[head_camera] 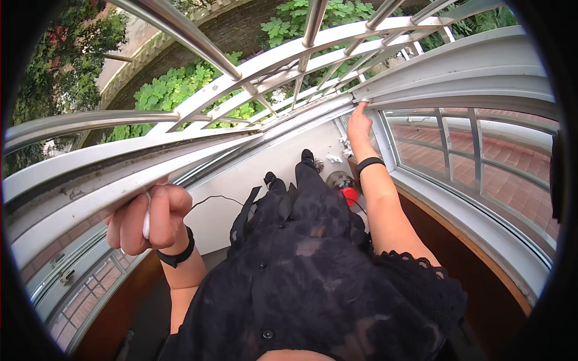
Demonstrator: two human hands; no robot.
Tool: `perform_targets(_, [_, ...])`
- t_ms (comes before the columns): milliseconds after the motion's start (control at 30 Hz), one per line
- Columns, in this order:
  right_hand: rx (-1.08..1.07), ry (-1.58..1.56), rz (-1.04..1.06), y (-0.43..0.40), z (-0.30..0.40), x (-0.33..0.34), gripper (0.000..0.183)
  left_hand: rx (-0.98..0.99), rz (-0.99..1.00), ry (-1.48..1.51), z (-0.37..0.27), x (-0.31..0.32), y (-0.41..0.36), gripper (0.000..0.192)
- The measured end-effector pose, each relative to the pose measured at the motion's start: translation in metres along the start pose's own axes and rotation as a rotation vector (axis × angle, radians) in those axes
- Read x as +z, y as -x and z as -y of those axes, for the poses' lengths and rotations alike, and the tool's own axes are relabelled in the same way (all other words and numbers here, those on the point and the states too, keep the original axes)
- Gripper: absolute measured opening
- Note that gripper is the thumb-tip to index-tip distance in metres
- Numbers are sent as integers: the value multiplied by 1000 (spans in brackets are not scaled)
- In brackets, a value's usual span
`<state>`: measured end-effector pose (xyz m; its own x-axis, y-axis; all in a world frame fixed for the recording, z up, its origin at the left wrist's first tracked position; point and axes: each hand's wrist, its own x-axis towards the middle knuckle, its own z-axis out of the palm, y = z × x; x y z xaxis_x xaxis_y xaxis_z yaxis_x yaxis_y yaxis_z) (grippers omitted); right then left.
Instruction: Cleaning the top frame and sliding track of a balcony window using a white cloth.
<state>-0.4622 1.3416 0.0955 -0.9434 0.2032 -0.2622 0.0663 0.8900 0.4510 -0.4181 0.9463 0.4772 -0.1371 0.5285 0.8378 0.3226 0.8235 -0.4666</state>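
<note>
My left hand [151,219] is closed around a piece of white cloth or tissue [146,216], most of it hidden in the fist. It is up against the underside of the white window frame rail [67,194] at the left. Farther off, my right hand [360,124] reaches up to the window frame track [354,100], its index finger extended and touching the frame near a corner. Its other fingers are curled, and whether anything lies under them cannot be seen. Both wrists wear black bands.
Metal security bars [311,22] curve outside the frame, with plants beyond. Below, a pale sill or ledge [221,225] carries a jar with a red lid [350,196], crumpled white tissue [334,158] and a thin black cable [212,197]. Glass panes [424,135] stand at the right.
</note>
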Motion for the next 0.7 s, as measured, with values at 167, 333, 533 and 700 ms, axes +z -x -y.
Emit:
perform_targets(167, [-98, -87, 204, -10, 11, 6, 52, -30, 125, -65, -5, -3, 3, 11])
perform_targets(333, [31, -609, 339, -34, 15, 21, 58, -13, 83, -199, -10, 0, -2, 11])
perform_targets(533, [122, -710, 342, -36, 23, 26, 66, 11, 5, -207, -9, 10, -5, 9])
perform_targets(700, [104, -739, 247, -30, 20, 38, 71, -5, -30, -132, -11, 11, -5, 10])
